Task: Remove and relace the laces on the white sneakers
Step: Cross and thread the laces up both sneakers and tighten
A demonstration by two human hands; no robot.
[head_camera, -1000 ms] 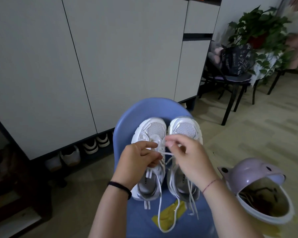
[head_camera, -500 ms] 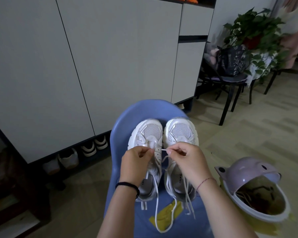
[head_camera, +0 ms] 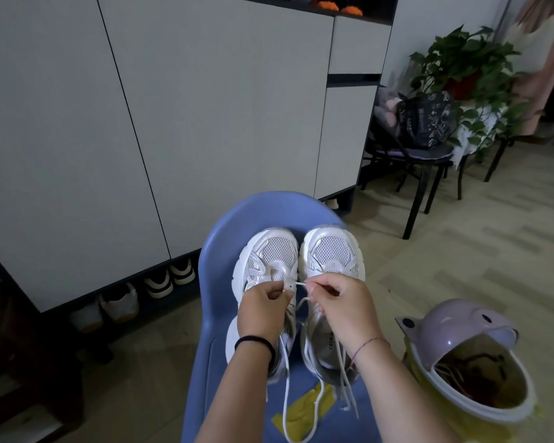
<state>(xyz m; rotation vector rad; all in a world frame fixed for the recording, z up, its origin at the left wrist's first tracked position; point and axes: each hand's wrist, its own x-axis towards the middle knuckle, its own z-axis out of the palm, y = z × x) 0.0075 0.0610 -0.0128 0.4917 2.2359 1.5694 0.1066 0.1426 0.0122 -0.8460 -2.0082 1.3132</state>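
Two white mesh sneakers stand side by side, toes away from me, on a blue plastic chair (head_camera: 218, 251). My left hand (head_camera: 263, 310) lies over the left sneaker (head_camera: 269, 257) and pinches its eyelet edge near the toe end. My right hand (head_camera: 339, 302) sits above the right sneaker (head_camera: 331, 251) and pinches the white lace (head_camera: 299, 283), which runs taut from the left shoe's eyelet. Loose lace ends (head_camera: 285, 404) hang down over the chair's front. The heels of both shoes are partly hidden by my wrists.
A lilac-lidded bin (head_camera: 467, 359) stands open on the floor at the right. Yellow tape (head_camera: 301, 410) is stuck on the chair seat. A white cabinet (head_camera: 189, 107) with shoes (head_camera: 160, 282) beneath it fills the left. A black chair (head_camera: 422, 161) and potted plant (head_camera: 461, 65) stand at the back right.
Both hands have dropped slightly toward me along the shoes, and the short stretch of lace between them is now pulled tight. The camera view has tilted a little.
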